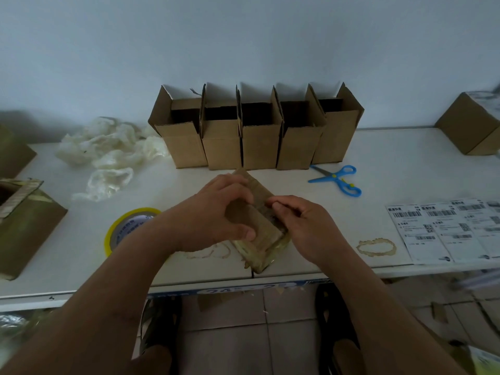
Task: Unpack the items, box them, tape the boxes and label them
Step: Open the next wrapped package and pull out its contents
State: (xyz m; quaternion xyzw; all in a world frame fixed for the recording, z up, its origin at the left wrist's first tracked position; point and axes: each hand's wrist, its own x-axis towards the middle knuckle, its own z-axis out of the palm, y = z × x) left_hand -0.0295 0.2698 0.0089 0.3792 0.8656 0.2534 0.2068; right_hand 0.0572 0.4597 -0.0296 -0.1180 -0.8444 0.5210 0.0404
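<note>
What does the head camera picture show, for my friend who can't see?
Both hands, left and right, grip a taped parcel on a white table. Behind stand five open boxes, with scissors, tape and labels nearby.

— What can't you make out from here?

— My left hand and right hand cover most of the taped parcel. The print on the label sheets is too blurred to read, and the right edge cuts them off.

— And the sides?

— The boxes at left and far right are cropped. I can't see inside the five open boxes.
</note>
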